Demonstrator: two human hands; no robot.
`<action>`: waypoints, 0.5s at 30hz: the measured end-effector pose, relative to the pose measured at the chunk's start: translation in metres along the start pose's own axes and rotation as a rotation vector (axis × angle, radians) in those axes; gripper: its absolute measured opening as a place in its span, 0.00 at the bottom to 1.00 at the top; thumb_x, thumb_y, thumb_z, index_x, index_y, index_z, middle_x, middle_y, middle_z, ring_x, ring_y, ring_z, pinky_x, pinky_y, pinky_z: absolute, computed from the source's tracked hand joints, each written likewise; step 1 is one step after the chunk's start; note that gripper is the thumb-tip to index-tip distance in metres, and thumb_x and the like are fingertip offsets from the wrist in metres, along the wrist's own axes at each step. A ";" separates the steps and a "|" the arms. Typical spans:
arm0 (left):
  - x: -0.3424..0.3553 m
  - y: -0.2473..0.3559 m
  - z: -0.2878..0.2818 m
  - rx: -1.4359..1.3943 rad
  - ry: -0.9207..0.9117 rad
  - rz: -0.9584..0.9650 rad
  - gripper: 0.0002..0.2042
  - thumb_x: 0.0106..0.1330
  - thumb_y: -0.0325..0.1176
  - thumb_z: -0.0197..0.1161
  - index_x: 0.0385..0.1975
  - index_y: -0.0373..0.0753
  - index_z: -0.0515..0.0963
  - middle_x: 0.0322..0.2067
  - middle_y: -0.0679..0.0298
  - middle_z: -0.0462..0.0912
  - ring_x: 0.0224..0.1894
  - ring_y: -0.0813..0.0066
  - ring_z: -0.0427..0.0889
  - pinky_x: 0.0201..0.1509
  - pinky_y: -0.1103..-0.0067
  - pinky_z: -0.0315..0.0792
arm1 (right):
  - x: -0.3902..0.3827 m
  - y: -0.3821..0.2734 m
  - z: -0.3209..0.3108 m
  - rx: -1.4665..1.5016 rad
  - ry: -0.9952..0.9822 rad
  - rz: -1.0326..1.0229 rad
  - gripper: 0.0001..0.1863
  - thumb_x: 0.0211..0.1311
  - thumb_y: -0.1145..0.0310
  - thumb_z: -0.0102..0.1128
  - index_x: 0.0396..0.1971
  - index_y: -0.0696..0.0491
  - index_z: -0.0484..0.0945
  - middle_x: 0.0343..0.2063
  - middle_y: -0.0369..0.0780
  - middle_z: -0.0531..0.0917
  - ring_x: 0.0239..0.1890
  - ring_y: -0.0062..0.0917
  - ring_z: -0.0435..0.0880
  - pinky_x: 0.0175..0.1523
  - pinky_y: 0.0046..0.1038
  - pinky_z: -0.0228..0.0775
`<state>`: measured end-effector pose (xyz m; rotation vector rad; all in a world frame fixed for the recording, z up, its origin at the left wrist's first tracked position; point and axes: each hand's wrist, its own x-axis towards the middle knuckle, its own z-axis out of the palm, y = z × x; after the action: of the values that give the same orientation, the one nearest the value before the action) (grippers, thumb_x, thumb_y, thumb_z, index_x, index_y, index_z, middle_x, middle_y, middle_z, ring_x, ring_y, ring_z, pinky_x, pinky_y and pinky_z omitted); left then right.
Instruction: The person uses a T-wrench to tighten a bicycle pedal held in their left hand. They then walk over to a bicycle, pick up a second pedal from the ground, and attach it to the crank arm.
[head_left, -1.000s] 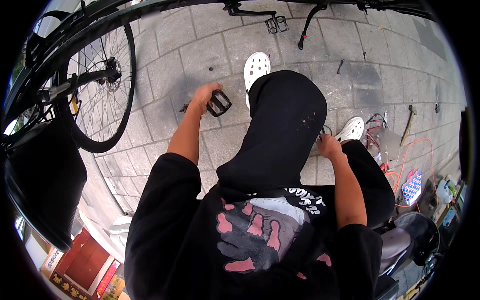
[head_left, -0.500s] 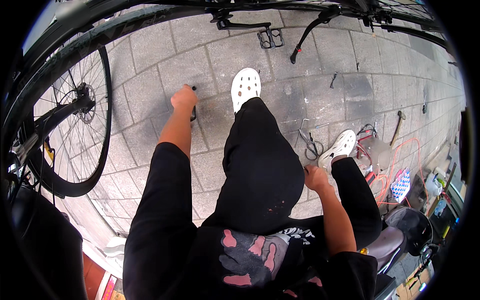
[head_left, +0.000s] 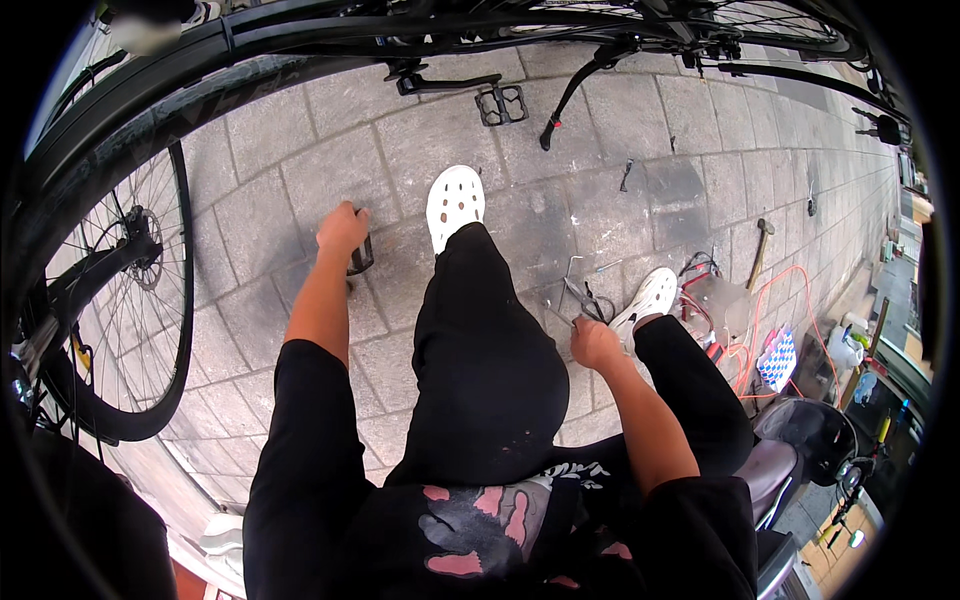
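Observation:
My left hand (head_left: 343, 229) is closed around a black bicycle pedal (head_left: 362, 257), held low over the paving; part of it is hidden behind the fingers. By my bent knee, my right hand (head_left: 596, 344) has its fingers curled together beside hand tools on the ground. Whatever is in those fingers is too small to make out. Dark-handled pliers (head_left: 590, 299) and a thin bent metal tool (head_left: 572, 266) lie just beyond it, near my white clog (head_left: 655, 293).
A black bicycle crosses the far side, with a pedal (head_left: 501, 105), kickstand (head_left: 569, 97) and spoked wheel (head_left: 160, 262) at left. To the right lie a hammer (head_left: 761, 254), an orange cord (head_left: 803, 272) and a blue-and-white checkered packet (head_left: 776, 359).
The view has shifted, so the bicycle appears lower. My right hand has moved forward to the tools. The left hand has turned, and more of the pedal shows.

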<state>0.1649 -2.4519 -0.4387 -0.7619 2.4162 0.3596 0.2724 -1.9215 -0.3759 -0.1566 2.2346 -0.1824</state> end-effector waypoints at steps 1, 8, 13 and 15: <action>-0.004 -0.001 0.000 -0.116 0.004 0.063 0.19 0.74 0.48 0.58 0.51 0.39 0.80 0.46 0.53 0.87 0.52 0.53 0.85 0.55 0.61 0.76 | 0.005 -0.003 -0.005 -0.004 0.001 0.015 0.12 0.68 0.62 0.52 0.40 0.54 0.80 0.40 0.53 0.87 0.46 0.53 0.86 0.52 0.51 0.77; -0.069 0.052 -0.089 -0.963 -0.128 0.479 0.14 0.76 0.42 0.62 0.46 0.35 0.80 0.34 0.65 0.86 0.38 0.78 0.83 0.46 0.78 0.77 | -0.006 -0.010 -0.120 0.096 0.280 -0.156 0.25 0.68 0.56 0.59 0.57 0.57 0.78 0.46 0.53 0.85 0.49 0.52 0.84 0.55 0.44 0.76; -0.182 0.160 -0.206 -0.979 0.008 1.008 0.15 0.77 0.40 0.62 0.48 0.33 0.78 0.35 0.63 0.85 0.39 0.77 0.83 0.47 0.79 0.78 | -0.082 -0.052 -0.273 0.486 0.660 -0.488 0.19 0.71 0.60 0.60 0.51 0.60 0.81 0.38 0.48 0.87 0.42 0.42 0.87 0.48 0.38 0.78; -0.237 0.205 -0.238 -0.949 -0.031 1.184 0.16 0.76 0.43 0.63 0.47 0.33 0.78 0.34 0.62 0.85 0.38 0.76 0.84 0.46 0.79 0.78 | -0.116 -0.065 -0.300 0.757 0.800 -0.659 0.18 0.73 0.61 0.61 0.51 0.59 0.82 0.35 0.43 0.87 0.40 0.31 0.87 0.44 0.32 0.79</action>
<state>0.0977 -2.2808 -0.0909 0.4847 2.3097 1.9931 0.1120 -1.9420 -0.0898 -0.4558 2.6020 -1.6578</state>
